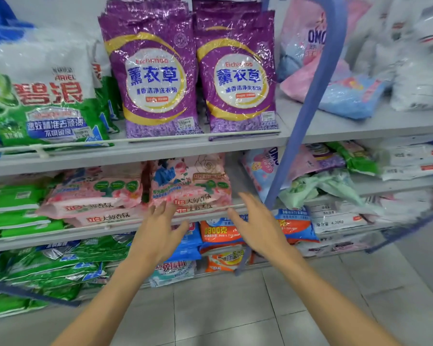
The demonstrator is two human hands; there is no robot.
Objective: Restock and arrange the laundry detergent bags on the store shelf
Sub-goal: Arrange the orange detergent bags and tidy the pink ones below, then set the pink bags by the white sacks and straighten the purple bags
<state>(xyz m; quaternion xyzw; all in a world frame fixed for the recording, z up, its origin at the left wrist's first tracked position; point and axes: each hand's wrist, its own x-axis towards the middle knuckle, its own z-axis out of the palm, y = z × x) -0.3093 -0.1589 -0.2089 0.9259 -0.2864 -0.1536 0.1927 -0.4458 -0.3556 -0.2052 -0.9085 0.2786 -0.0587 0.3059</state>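
Note:
Two stacks of pink detergent bags lie flat on the middle shelf: the left stack (95,198) and the right stack (193,183). My left hand (160,231) and my right hand (255,223) reach out side by side in front of the right stack, fingers spread and straight, holding nothing. The left fingertips are at the front edge of that stack; whether they touch it is unclear. Two rows of purple bags (153,78) (238,81) stand upright on the shelf above.
Green and white bags (43,96) stand at upper left, green packs (15,208) at middle left. Orange and blue bags (220,233) fill the lower shelf. A blue upright post (308,106) divides the shelving; loose pink and blue bags (343,91) lie to its right. Tiled floor (223,315) below.

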